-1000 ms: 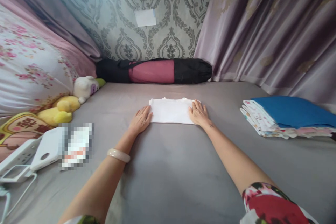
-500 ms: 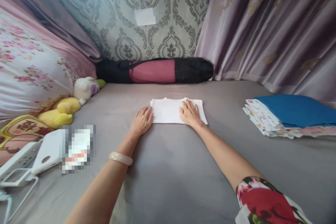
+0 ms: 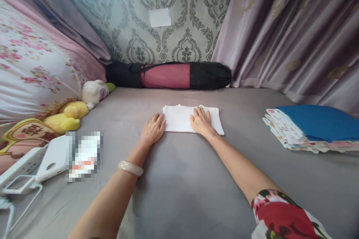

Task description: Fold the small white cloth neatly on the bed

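Left hand [image 3: 153,130]: flat, fingers spread, resting on the grey bedsheet [image 3: 179,179] at the left edge of the folded white cloth rectangle [image 3: 179,118]. Right hand [image 3: 201,121]: flat, pressing mid-cloth. Keep palms flat; smooth outward evenly, edges aligned.

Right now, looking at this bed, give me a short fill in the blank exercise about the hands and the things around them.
1. The right hand lies flat on the folded ____ cloth.
2. The left hand rests at the cloth's ____ edge.
3. The top item on the folded stack at the right is ____.
4. The left wrist wears a pale ____.

Missing words: white; left; blue; bangle
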A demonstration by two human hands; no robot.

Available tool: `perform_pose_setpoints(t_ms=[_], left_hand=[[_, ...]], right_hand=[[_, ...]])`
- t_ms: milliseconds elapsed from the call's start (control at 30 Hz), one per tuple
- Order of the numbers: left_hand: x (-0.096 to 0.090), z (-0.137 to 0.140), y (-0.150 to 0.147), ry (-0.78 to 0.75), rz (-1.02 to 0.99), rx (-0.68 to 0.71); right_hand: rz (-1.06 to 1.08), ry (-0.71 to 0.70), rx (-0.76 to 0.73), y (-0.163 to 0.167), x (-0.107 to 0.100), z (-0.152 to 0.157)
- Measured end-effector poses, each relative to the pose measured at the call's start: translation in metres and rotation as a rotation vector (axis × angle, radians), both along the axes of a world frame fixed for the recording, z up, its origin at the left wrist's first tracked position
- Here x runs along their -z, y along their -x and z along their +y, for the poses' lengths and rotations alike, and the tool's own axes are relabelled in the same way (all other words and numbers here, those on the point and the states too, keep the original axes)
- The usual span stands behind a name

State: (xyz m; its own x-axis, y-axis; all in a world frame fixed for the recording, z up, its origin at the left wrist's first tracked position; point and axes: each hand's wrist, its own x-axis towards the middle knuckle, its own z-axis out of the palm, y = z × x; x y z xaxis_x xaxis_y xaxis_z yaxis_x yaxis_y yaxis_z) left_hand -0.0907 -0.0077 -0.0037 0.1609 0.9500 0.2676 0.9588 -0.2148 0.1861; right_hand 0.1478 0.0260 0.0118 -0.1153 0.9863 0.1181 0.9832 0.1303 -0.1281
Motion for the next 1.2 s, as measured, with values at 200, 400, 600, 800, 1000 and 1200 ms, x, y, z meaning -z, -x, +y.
perform_pose_setpoints(t_ms=[200, 400, 600, 800, 1000, 1200], left_hand=[[0.001, 0.0, 0.002, -0.002, -0.012, -0.005], [0.002, 0.001, 0.002, -0.001, 0.002, -0.006], [0.0, 0.0, 0.0, -0.007, 0.0, -0.003], [-0.002, -0.001, 0.0, -0.006, -0.017, -0.026], [-0.001, 0.0, 0.0, -0.006, -0.009, -0.029], [-0.001, -0.001, 0.0, -0.011, 0.003, -0.034]], right_hand=[[0.044, 0.013, -0.086, 0.027, 0.001, 0.003], [0.042, 0.014, -0.089, 0.029, 0.007, 0.006], [0.038, 0.044, -0.079, 0.031, 0.005, 0.007], [0.059, 0.055, -0.104, 0.051, 0.0, 0.008], [0.08, 0.033, -0.143, 0.068, 0.002, 0.008], [0.073, 0.019, -0.141, 0.068, 0.007, 0.008]])
